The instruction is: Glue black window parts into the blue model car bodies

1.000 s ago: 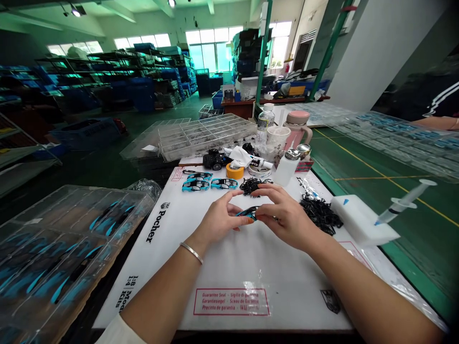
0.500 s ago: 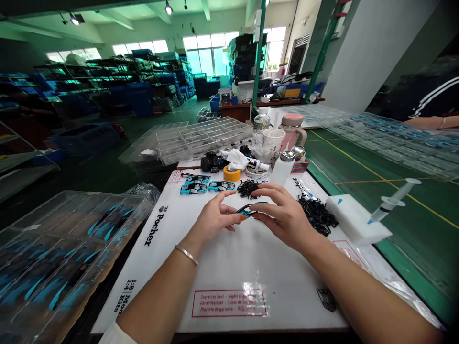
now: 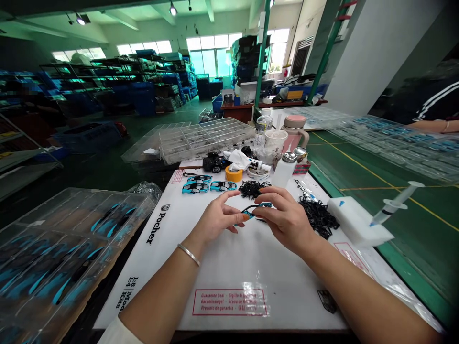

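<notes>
Blue-black part (image 3: 251, 210) has been turned a little since the previous frame: its blue right end is now seen past the right fingers, where it was mostly covered before. Part is held above the white sheet (image 3: 229, 258), mid-frame, between both hands. Its left end is pinched by the left hand (image 3: 217, 217), thumb against fingers, grip narrow. Its right side is gripped by the right hand (image 3: 287, 217), fingers bent and close together; exact contact is hidden. Thin dark item (image 3: 261, 220) is seen just below the right fingertips, too small to identify.

Similar frames (image 3: 195, 187) are laid upper left of the hands. Small black pile (image 3: 251, 189) is seen just beyond the fingers, bigger pile (image 3: 319, 217) right of the right hand. Orange tape (image 3: 234, 175) and white bottle (image 3: 285, 171) are placed further back. Syringe (image 3: 394, 206) is tilted, tip at the foam block (image 3: 353, 217), right of frame. Blue-black pieces are held in the clear tray (image 3: 75, 205), lower left
</notes>
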Demonstrator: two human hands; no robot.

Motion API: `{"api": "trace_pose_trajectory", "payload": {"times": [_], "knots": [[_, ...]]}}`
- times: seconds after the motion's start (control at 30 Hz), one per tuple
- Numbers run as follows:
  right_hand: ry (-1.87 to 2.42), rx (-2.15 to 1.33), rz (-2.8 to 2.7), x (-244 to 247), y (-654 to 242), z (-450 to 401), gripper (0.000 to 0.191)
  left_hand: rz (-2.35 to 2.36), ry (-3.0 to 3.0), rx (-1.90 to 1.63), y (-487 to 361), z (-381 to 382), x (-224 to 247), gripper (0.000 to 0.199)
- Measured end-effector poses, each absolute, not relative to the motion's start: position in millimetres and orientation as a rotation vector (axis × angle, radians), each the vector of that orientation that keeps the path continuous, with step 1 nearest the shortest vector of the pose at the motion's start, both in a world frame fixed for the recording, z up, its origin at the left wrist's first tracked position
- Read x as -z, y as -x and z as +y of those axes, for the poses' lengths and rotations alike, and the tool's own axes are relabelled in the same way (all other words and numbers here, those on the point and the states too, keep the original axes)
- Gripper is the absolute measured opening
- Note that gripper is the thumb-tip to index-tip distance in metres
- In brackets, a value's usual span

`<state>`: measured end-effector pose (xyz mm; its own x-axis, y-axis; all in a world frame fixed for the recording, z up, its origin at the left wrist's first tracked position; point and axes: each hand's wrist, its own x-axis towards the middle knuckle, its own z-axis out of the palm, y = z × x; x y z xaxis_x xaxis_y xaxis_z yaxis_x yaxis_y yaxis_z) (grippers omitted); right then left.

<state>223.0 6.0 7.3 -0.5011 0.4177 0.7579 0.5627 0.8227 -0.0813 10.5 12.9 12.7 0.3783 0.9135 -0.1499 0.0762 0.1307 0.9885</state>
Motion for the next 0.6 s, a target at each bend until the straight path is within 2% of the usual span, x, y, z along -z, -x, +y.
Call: {"api": "trace_pose_trajectory", "payload": {"times": [0.27, 0.37, 0.6], "knots": [[0.754, 0.213, -2.153, -4.7, -222.7, 4.2, 0.022, 1.045, -1.331, -0.829, -9.6, 14.4, -12.8, 0.079], [0.743, 0.11, -2.092, -4.7, -224.0, 5.7, 0.02, 1.056, -1.335, -0.844, -9.4, 14.6, -13.8, 0.081], [1.007, -0.291, -1.842, -2.3, -228.9, 10.1, 0.031, 1.106, -1.353, -0.882, -11.5, 13.2, -13.3, 0.084]]}}
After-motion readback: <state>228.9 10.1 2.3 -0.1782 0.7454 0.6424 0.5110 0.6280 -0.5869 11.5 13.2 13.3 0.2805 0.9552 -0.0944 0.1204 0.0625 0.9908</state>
